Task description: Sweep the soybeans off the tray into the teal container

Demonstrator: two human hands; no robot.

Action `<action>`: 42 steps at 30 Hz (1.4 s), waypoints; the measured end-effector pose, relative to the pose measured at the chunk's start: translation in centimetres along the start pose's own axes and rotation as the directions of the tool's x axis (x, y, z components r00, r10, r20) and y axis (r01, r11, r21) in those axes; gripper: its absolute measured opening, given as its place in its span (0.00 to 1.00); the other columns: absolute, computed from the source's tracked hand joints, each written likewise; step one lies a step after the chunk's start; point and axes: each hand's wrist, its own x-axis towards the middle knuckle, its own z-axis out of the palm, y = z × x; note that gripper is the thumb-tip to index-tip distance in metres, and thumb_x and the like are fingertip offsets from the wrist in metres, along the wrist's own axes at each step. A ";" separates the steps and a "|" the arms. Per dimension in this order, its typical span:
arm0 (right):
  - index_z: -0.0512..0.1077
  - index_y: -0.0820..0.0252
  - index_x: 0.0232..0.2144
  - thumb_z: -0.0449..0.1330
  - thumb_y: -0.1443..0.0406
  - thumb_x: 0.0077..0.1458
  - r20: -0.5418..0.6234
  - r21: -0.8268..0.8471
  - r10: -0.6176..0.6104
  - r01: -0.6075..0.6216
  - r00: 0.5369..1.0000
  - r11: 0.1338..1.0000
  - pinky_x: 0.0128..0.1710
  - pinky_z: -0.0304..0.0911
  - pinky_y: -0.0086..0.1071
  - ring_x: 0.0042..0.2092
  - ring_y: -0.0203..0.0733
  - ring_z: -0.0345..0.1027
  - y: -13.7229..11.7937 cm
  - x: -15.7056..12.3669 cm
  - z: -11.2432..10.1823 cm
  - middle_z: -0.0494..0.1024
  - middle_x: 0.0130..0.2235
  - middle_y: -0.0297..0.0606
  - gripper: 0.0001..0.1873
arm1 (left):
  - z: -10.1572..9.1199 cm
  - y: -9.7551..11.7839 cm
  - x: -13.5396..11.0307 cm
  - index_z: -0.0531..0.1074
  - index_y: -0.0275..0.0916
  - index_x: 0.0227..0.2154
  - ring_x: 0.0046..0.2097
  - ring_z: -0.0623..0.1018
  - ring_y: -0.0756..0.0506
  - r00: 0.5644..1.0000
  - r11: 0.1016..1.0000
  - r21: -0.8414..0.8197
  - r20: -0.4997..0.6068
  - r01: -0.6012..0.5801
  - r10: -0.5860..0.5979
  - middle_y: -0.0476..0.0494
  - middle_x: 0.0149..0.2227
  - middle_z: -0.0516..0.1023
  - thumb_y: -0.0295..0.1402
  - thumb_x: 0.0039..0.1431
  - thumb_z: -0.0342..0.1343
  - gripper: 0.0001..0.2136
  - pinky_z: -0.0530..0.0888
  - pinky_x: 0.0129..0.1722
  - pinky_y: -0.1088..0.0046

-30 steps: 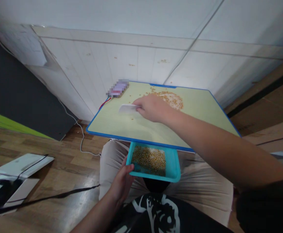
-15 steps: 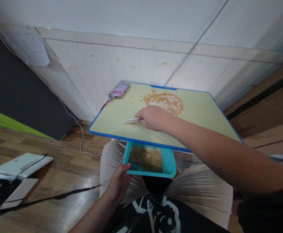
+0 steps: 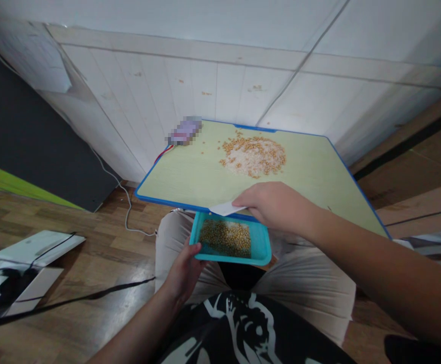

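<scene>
My right hand [image 3: 277, 206] pinches a small white card [image 3: 226, 208] at the near edge of a pale green table with a blue rim [image 3: 167, 199]. Just below that edge, my left hand [image 3: 184, 270] grips the left side of a teal tray [image 3: 260, 250] holding yellow grains [image 3: 225, 237], resting over my lap. A pile of yellow grains mixed with white rice [image 3: 253, 155] lies farther back on the table.
A blurred small device [image 3: 184, 131] with red and white wires sits at the table's far left corner. A white panelled wall [image 3: 220, 81] stands behind. White boxes [image 3: 27, 258] and a black cable [image 3: 91, 298] lie on the wooden floor at left.
My right hand has dragged the white card from the middle of the table back to the near edge above the tray. The tray has shifted slightly left.
</scene>
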 end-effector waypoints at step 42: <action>0.80 0.53 0.41 0.58 0.70 0.55 -0.726 0.163 0.314 -0.291 0.612 0.943 0.51 0.76 0.56 0.48 0.56 0.81 7.4 -11.8 9.7 0.85 0.46 0.46 0.15 | -1.2 -7.8 1.7 0.71 0.51 0.65 0.63 0.75 0.23 0.942 0.980 -0.027 0.284 0.197 -0.181 0.36 0.59 0.81 0.45 0.44 0.74 0.42 0.71 0.61 0.45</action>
